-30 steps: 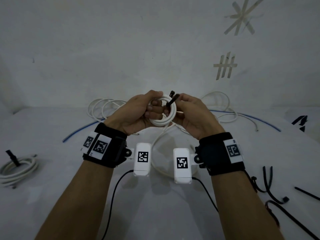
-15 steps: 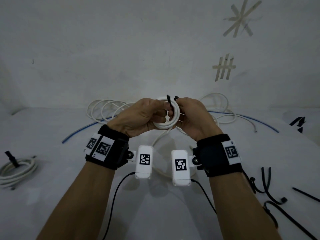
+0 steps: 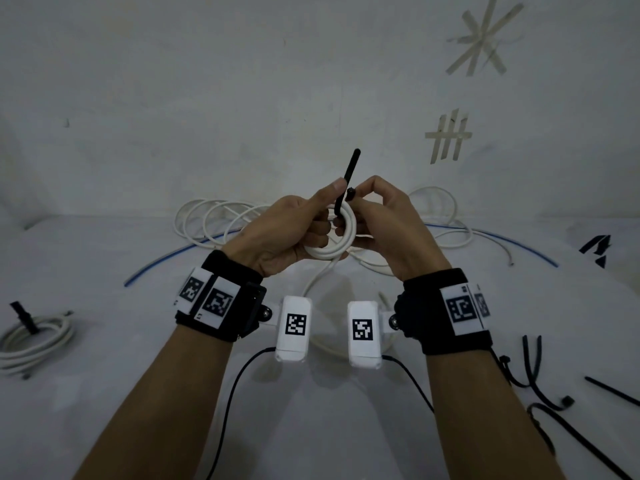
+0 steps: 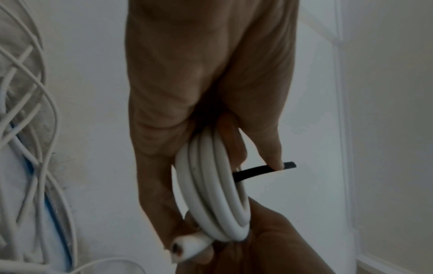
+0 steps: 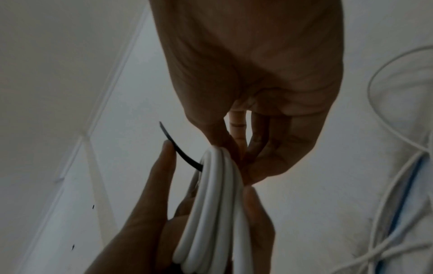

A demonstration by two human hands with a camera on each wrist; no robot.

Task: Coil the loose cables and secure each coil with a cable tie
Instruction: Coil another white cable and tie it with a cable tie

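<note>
Both hands up off the worktop: left hand curls around the white coil, thumb pinning the cable tie tail upright, right hand pinching the tie head beside it, ready for threading.

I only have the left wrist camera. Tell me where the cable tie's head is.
Observer: In the head view the right hand pinches the tie head just above the white coil.
Operator: Report whether it is threaded.
Observer: Not as far as I can see. The strap, pinched by the left hand, points up past the head with its tip free.
Operator: Count the finished coils.
Observer: One tied coil lies on the table, far left.
</note>
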